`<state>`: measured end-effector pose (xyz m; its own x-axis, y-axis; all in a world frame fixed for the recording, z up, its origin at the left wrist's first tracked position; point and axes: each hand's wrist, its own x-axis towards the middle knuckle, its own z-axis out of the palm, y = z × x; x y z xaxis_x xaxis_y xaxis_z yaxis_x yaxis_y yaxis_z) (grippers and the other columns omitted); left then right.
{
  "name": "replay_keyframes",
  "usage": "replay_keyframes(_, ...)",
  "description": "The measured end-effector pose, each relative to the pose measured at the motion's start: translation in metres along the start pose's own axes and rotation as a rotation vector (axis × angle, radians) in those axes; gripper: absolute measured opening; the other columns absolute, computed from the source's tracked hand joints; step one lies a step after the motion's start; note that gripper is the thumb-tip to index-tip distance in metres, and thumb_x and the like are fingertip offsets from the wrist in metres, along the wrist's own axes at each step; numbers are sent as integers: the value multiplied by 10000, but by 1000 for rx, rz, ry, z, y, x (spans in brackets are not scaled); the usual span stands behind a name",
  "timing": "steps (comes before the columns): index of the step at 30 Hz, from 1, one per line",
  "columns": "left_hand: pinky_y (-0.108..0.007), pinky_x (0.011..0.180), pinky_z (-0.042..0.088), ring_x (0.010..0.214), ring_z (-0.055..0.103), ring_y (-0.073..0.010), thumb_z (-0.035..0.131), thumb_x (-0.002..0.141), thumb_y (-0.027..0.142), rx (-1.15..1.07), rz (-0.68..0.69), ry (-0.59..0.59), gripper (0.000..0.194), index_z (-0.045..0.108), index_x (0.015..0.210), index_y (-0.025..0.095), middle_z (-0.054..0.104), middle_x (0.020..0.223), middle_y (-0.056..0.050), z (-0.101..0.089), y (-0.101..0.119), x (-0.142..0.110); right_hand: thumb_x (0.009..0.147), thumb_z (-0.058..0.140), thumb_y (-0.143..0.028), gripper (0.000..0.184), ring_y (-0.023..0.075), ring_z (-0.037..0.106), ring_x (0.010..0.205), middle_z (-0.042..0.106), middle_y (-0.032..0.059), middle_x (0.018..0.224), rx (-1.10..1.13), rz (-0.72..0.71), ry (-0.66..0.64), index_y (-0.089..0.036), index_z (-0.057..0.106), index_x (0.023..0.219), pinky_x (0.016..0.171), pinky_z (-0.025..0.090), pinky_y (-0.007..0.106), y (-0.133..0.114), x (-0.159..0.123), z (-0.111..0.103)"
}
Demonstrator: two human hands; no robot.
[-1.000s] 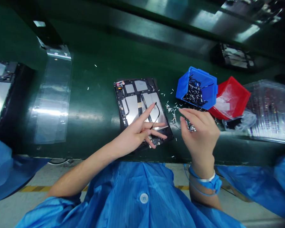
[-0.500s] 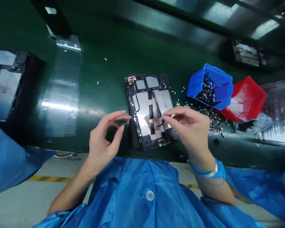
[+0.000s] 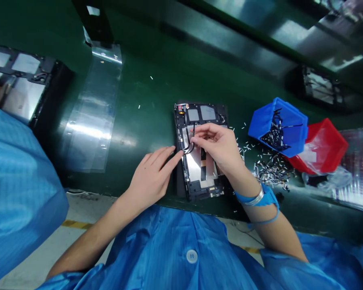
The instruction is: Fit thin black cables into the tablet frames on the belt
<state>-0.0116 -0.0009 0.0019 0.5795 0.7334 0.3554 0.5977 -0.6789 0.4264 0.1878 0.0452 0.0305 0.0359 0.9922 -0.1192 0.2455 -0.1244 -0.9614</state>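
Observation:
An opened tablet (image 3: 196, 165) with silver plates and a black frame lies on the green bench in front of me. Between the thumb and fingertips of my right hand (image 3: 219, 147) is a thin black cable (image 3: 194, 131), held over the tablet's upper left part. The cable's lower end curves toward the tablet's left edge. There the outstretched fingers of my left hand (image 3: 154, 173) rest, the index fingertip at the cable's end. Whether that fingertip presses the cable or the frame I cannot tell. My right hand covers part of the silver plates.
A blue bin (image 3: 292, 125) of black cables stands right of the tablet, against a red bin (image 3: 326, 145). Small white strips and loose bits (image 3: 270, 171) lie before them. Clear plastic sheets (image 3: 90, 108) lie left. A co-worker's blue sleeve (image 3: 21, 193) is beside another tablet (image 3: 24, 86).
My right hand has moved left across the tablet with the cable. My left hand has come to the tablet's left edge, its fingers straighter. The view has shifted slightly.

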Motion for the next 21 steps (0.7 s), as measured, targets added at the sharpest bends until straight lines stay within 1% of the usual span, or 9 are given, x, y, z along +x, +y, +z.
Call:
replay_keyframes(4,-394,831,502,1157,569,-306,454,865,25,48,27,-13,432,525,1285,95,604,1250,-195,1,0,0,687,692,-156,151,109,618,647,676,-2,709,-68,-33,-2,-148,694,838,601,490,261,0,0,1)
replay_keyframes(7,-399,830,499,1162,568,-311,444,860,18,73,40,-20,433,529,1278,94,594,1268,-208,1,0,0,695,691,-158,138,110,618,642,676,-1,700,-105,-57,7,-145,698,832,565,469,245,-1,-1,2)
replay_keyframes(11,-393,833,491,1174,567,-305,428,859,11,104,43,-30,450,524,1289,98,587,1287,-213,1,1,-1,715,672,-155,119,107,611,627,679,-2,701,-188,-99,15,-149,702,830,511,439,227,-1,-1,2)
replay_keyframes(16,-375,821,480,1155,590,-291,407,870,2,174,52,-23,447,533,1287,100,616,1265,-199,1,3,1,743,673,-170,108,107,619,627,697,-8,727,-306,-165,30,-168,710,845,501,447,224,-1,-2,1)
replay_keyframes(18,-372,800,476,1136,603,-291,406,875,5,204,52,-24,428,548,1267,98,626,1256,-195,1,5,3,775,657,-166,115,119,634,644,711,-3,752,-405,-224,47,-180,714,874,511,463,234,-2,-4,-1)
replay_keyframes(21,-376,783,473,1137,604,-293,403,884,24,209,33,-30,414,554,1261,104,623,1264,-196,1,8,4,843,606,-162,176,154,654,708,733,19,813,-683,-402,154,-215,711,975,596,501,287,-8,-13,-7)
